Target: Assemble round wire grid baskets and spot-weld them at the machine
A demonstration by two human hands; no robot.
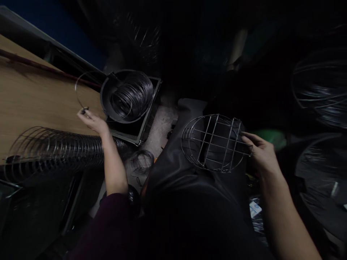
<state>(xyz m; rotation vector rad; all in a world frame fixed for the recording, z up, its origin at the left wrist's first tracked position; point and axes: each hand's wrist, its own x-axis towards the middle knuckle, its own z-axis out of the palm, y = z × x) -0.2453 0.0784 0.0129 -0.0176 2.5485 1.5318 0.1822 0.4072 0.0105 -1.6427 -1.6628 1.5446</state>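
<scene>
A thin curved wire [76, 86] arcs up from the fingertips of my left hand [94, 122], which pinches its lower end. A small dark bit shows at those fingertips, too small to name. My right hand [261, 151] grips the right edge of a round wire rack [215, 141] made of a hoop with crossing bars. The rack is held over my lap, above the dark apron [173, 159]. Beyond my left hand, a round tub [104, 95] holds a coil of wire [135, 94].
A long row of wire rings [51, 144] lies to the left, below a wooden board [35, 94]. The tub rests on a dark crate [143, 133]. More wire hoops [142, 160] lie on the floor. Wire bundles [322, 94] and a large dark tub [300, 162] stand at right.
</scene>
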